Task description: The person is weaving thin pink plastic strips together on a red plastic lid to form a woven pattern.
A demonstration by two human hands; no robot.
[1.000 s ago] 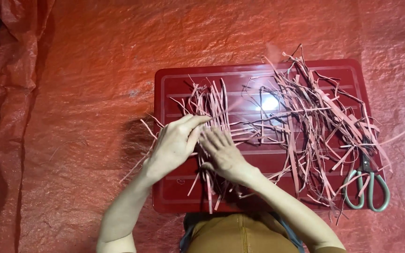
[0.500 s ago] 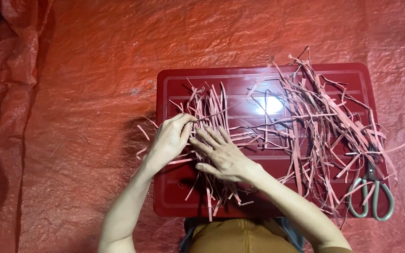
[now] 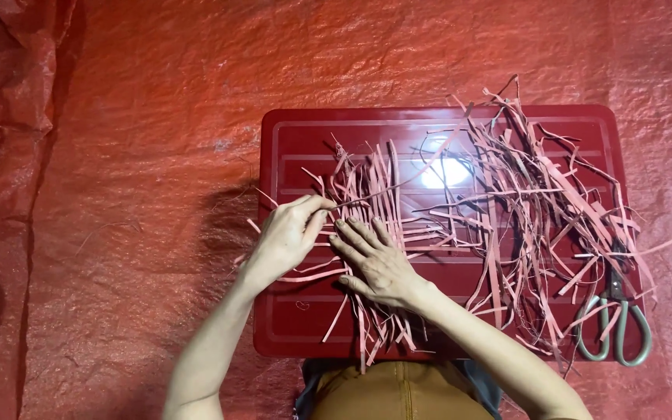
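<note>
Hands at work over a dark red rectangular plastic lid (image 3: pixel 297 327) on a red woven tarp (image 3: pixel 134 117). I see the left hand (image 3: pixel 285 237) pinching one thin pink strip (image 3: pixel 367 198) between thumb and fingertips. The right hand (image 3: pixel 375 264) lies open and flat, pressing a small laid-out row of strips (image 3: pixel 375 183) at the lid's left half. A large tangled heap of pink strips (image 3: pixel 523 218) remains unsorted on the lid's right half, grey-handled scissors (image 3: pixel 616 327) at its right corner.
</note>
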